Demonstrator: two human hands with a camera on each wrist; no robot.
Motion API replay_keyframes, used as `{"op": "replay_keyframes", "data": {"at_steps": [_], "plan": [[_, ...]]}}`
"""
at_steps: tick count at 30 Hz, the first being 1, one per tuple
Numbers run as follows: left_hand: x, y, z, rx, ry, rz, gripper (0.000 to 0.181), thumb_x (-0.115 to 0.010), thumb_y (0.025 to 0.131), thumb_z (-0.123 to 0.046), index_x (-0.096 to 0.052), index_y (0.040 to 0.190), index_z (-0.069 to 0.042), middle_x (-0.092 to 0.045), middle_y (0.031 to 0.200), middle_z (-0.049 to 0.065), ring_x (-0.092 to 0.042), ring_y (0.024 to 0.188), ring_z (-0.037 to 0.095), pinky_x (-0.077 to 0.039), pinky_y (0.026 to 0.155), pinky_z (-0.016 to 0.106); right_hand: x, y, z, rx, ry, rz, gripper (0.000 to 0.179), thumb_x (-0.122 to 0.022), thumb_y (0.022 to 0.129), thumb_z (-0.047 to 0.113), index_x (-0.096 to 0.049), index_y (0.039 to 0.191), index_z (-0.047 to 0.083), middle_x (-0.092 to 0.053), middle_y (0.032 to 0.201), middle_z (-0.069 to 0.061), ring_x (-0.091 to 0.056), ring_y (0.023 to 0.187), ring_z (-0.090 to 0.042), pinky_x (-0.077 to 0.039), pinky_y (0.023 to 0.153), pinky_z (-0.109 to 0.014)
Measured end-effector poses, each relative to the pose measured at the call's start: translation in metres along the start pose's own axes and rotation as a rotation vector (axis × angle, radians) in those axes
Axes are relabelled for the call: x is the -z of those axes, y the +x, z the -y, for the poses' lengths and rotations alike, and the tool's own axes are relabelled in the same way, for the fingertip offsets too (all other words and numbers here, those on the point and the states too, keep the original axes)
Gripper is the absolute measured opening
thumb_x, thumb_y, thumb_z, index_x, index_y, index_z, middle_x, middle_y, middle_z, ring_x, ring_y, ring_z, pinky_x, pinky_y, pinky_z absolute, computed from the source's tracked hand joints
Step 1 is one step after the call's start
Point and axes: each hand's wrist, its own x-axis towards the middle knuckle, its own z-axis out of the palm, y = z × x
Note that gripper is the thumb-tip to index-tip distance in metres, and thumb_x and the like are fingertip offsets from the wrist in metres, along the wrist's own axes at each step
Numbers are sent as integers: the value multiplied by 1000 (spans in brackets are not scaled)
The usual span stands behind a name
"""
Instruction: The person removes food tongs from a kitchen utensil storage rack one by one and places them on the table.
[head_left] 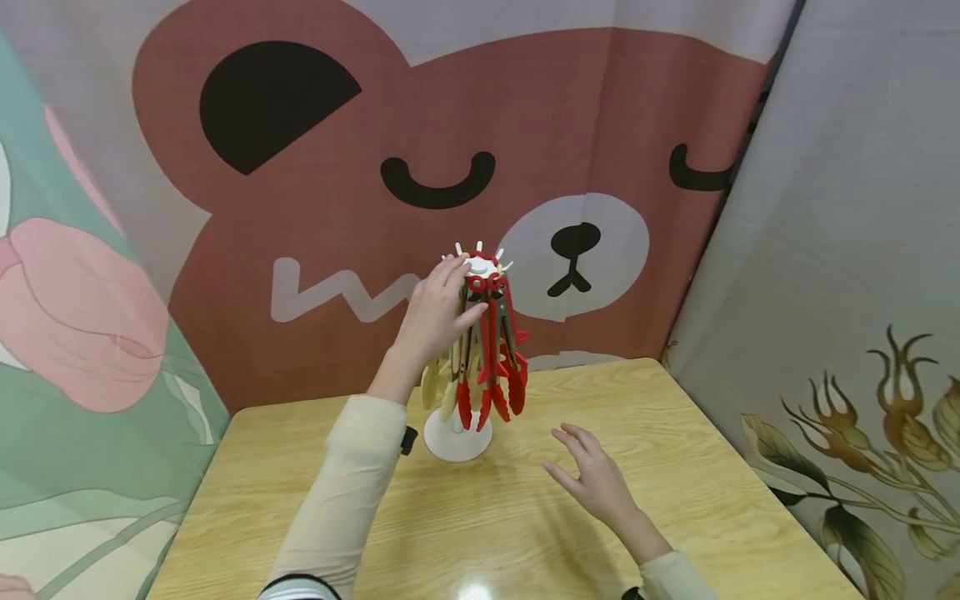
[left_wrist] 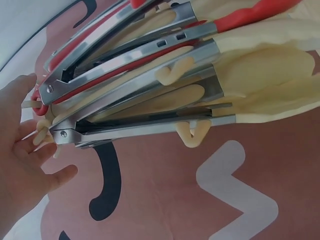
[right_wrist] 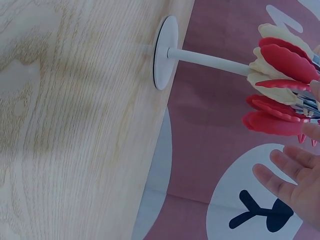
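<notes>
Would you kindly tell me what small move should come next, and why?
I would probably ease the left hand away from the white hooks: it lies close to them with no clearly visible grip, and the red and cream tongs already hang from the white stand, so brushing past might set them swinging.

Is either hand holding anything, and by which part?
The right hand holds nothing. The left hand is by the tops of the tongs; whether it grips can't be told.
</notes>
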Motion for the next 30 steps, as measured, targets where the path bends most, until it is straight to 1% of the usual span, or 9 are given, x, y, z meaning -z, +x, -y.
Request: {"op": "replay_keyframes", "data": {"at_steps": [6,10,14,17,23,26,30], "plan": [[-2,3,2,-27,42,21,58,-63,82,-31,-45,127,1,-41,134,15,-31,127,26,-35,94,46,-2,0,1,-2,-1,12,49,-72,75,24,-57,114,-2,-53,114,-20,-54,99,-32,-50,69,-41],[-4,3,3,-20,38,37,57,-63,83,-32,-46,126,0,-39,135,14,-27,129,24,-35,94,46,-2,1,0,11,3,10,48,-71,76,24,-57,114,-2,-53,113,-19,-53,100,-32,-50,70,-41],[-5,4,4,-13,20,27,55,-63,83,-31,-47,125,0,-41,134,13,-26,130,23,-36,92,45,-3,3,-2,29,1,3,48,-70,77,25,-56,114,-1,-53,113,-20,-53,100,-32,-49,70,-41],[-6,6,5,-10,6,21,54,-64,82,-30,-47,124,0,-43,133,13,-26,129,23,-37,92,45,-4,4,-3,27,4,4,48,-71,76,24,-56,115,-1,-53,114,-20,-53,100,-32,-50,70,-41],[-5,6,6,-10,6,31,56,-63,83,-31,-46,128,-2,-42,133,12,-25,130,23,-37,92,45,-8,8,-1,24,8,5,49,-73,74,22,-57,114,-1,-53,113,-20,-53,101,-32,-49,71,-42],[-5,5,7,0,2,37,57,-63,83,-32,-46,129,-3,-41,134,11,-25,130,22,-37,92,46,-10,12,0,31,10,-1,49,-70,76,25,-56,115,-1,-53,114,-19,-52,102,-31,-49,73,-42],[-6,4,9,1,-14,40,58,-64,82,-32,-46,129,-3,-42,133,11,-25,130,22,-36,93,46,-12,19,2,53,28,-27,47,-66,80,28,-56,115,-2,-53,114,-18,-52,102,-31,-49,72,-42]]}}
